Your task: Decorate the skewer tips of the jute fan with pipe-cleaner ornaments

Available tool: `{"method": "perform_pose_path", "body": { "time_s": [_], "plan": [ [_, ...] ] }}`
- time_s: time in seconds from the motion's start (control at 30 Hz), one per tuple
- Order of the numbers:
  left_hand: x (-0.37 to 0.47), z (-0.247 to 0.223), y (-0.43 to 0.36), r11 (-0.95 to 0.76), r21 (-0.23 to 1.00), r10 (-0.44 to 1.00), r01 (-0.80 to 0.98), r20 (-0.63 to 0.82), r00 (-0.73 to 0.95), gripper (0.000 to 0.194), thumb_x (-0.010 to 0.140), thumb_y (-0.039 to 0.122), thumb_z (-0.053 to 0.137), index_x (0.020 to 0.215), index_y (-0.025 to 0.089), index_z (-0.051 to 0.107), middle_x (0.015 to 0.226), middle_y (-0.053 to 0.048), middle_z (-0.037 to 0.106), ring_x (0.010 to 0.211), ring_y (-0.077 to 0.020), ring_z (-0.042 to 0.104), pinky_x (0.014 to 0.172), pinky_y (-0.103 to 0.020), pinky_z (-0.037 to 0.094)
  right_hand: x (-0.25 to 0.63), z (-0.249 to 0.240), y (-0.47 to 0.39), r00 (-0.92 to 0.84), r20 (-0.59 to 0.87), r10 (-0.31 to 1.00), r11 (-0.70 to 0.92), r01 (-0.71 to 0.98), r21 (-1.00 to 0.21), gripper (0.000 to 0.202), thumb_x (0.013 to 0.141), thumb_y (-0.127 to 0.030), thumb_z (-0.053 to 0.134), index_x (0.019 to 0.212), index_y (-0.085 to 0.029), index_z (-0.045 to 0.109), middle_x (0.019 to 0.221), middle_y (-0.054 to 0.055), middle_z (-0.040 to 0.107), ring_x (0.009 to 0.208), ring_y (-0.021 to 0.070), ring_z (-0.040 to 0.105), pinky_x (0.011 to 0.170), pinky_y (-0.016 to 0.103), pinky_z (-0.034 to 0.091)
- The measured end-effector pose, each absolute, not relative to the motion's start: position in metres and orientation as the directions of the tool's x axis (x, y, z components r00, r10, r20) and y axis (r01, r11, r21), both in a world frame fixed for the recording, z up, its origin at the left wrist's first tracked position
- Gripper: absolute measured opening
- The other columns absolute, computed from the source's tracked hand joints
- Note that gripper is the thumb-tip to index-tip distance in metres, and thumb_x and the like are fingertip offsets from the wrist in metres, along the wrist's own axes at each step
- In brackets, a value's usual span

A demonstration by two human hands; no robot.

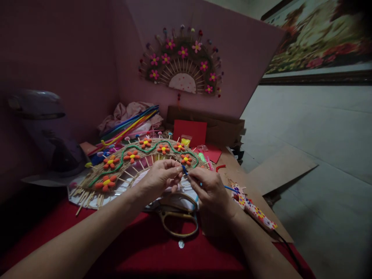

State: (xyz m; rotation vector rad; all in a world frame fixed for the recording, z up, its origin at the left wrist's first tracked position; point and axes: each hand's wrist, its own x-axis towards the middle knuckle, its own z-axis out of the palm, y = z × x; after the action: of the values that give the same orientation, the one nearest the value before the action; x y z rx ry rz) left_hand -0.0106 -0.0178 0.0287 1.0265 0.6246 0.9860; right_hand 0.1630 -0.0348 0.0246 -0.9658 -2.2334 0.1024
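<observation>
Between my two hands is a short coiled end of a blue pipe cleaner [184, 169]. My left hand [162, 176] pinches it from the left with thumb and forefinger. My right hand [209, 190] grips it from the right, and a blue length shows beyond that hand. Behind them a fan-shaped craft [120, 157] of sticks and twine carries orange felt flowers and a wavy green strand. Large scissors [180, 224] lie just below my hands, handles toward me.
A glue gun [255, 211] with a flowered cover lies on cardboard [225, 221] at the right. Bundled pipe cleaners [130, 126] and pink cloth sit at the back left, near a dark appliance [48, 131]. Red cards [190, 131] stand behind; a finished fan [183, 64] hangs above.
</observation>
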Motion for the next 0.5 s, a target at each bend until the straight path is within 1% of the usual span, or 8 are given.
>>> {"method": "perform_pose_path", "body": {
  "time_s": [0.07, 0.13, 0.2, 0.23, 0.27, 0.33, 0.43, 0.5],
  "plan": [
    [-0.0092, 0.0290, -0.0190, 0.149, 0.928, 0.909, -0.342, 0.007, 0.416, 0.027, 0.065, 0.029, 0.072, 0.068, 0.013, 0.051, 0.055, 0.003, 0.054, 0.037, -0.0038, 0.043, 0.032, -0.015, 0.034, 0.1611, 0.0222, -0.0361, -0.562, 0.538, 0.629, 0.749, 0.625, -0.222, 0.013, 0.087, -0.018, 0.045, 0.082, -0.018, 0.056, 0.073, 0.003, 0.057, 0.066, 0.0136, 0.049, 0.061, 0.025, 0.035],
    [-0.0079, 0.0290, -0.0207, 0.094, 0.964, 0.929, -0.249, 0.005, 0.370, 0.024, 0.067, 0.030, 0.069, 0.068, 0.014, 0.051, 0.050, 0.005, 0.050, 0.034, -0.0031, 0.039, 0.031, -0.014, 0.030, 0.1611, 0.0211, -0.0368, -0.620, 0.515, 0.592, 0.773, 0.617, -0.147, 0.013, 0.087, -0.017, 0.043, 0.083, -0.017, 0.055, 0.073, 0.004, 0.056, 0.066, 0.0141, 0.048, 0.061, 0.025, 0.034],
    [-0.0072, 0.0283, -0.0220, 0.021, 0.994, 0.942, -0.103, 0.015, 0.334, 0.019, 0.069, 0.028, 0.065, 0.068, 0.015, 0.052, 0.046, 0.007, 0.048, 0.033, -0.0028, 0.037, 0.031, -0.014, 0.027, 0.1625, 0.0213, -0.0369, -0.645, 0.515, 0.564, 0.792, 0.600, -0.115, 0.016, 0.088, -0.017, 0.041, 0.083, -0.018, 0.056, 0.072, 0.004, 0.056, 0.067, 0.0146, 0.048, 0.062, 0.026, 0.034],
    [-0.0074, 0.0279, -0.0224, -0.018, 0.999, 0.942, -0.032, 0.028, 0.334, 0.016, 0.069, 0.026, 0.064, 0.068, 0.015, 0.053, 0.046, 0.007, 0.047, 0.033, -0.0029, 0.038, 0.032, -0.013, 0.027, 0.1633, 0.0218, -0.0367, -0.643, 0.525, 0.558, 0.797, 0.591, -0.123, 0.017, 0.089, -0.017, 0.040, 0.083, -0.018, 0.056, 0.072, 0.004, 0.056, 0.068, 0.0147, 0.048, 0.062, 0.026, 0.035],
    [-0.0078, 0.0279, -0.0228, -0.052, 0.998, 0.937, 0.021, 0.041, 0.346, 0.014, 0.069, 0.024, 0.064, 0.068, 0.015, 0.053, 0.046, 0.007, 0.048, 0.034, -0.0030, 0.038, 0.032, -0.013, 0.027, 0.1642, 0.0225, -0.0363, -0.627, 0.542, 0.560, 0.799, 0.582, -0.152, 0.017, 0.089, -0.017, 0.040, 0.082, -0.018, 0.056, 0.072, 0.004, 0.056, 0.068, 0.0146, 0.049, 0.062, 0.026, 0.035],
    [-0.0095, 0.0290, -0.0234, -0.071, 0.996, 0.912, 0.048, 0.045, 0.408, 0.014, 0.067, 0.023, 0.064, 0.069, 0.014, 0.054, 0.049, 0.006, 0.050, 0.035, -0.0035, 0.040, 0.032, -0.014, 0.028, 0.1656, 0.0236, -0.0353, -0.546, 0.589, 0.596, 0.783, 0.558, -0.276, 0.016, 0.089, -0.019, 0.043, 0.081, -0.018, 0.057, 0.072, 0.003, 0.056, 0.068, 0.0139, 0.050, 0.062, 0.026, 0.037],
    [-0.0120, 0.0334, -0.0252, -0.002, 0.999, 0.855, -0.041, 0.023, 0.519, 0.020, 0.067, 0.029, 0.066, 0.071, 0.014, 0.054, 0.052, 0.005, 0.052, 0.035, -0.0044, 0.041, 0.033, -0.016, 0.031, 0.1655, 0.0237, -0.0335, -0.329, 0.641, 0.694, 0.709, 0.466, -0.529, 0.007, 0.085, -0.022, 0.053, 0.080, -0.019, 0.057, 0.072, 0.001, 0.056, 0.065, 0.0119, 0.051, 0.060, 0.024, 0.040],
    [-0.0119, 0.0354, -0.0269, 0.055, 0.990, 0.835, -0.133, 0.028, 0.550, 0.024, 0.065, 0.031, 0.069, 0.071, 0.014, 0.053, 0.053, 0.004, 0.053, 0.035, -0.0042, 0.041, 0.033, -0.016, 0.031, 0.1636, 0.0222, -0.0332, -0.242, 0.634, 0.735, 0.672, 0.388, -0.631, 0.007, 0.083, -0.024, 0.057, 0.077, -0.019, 0.057, 0.070, 0.000, 0.054, 0.064, 0.0112, 0.050, 0.058, 0.023, 0.040]
  ]
}}
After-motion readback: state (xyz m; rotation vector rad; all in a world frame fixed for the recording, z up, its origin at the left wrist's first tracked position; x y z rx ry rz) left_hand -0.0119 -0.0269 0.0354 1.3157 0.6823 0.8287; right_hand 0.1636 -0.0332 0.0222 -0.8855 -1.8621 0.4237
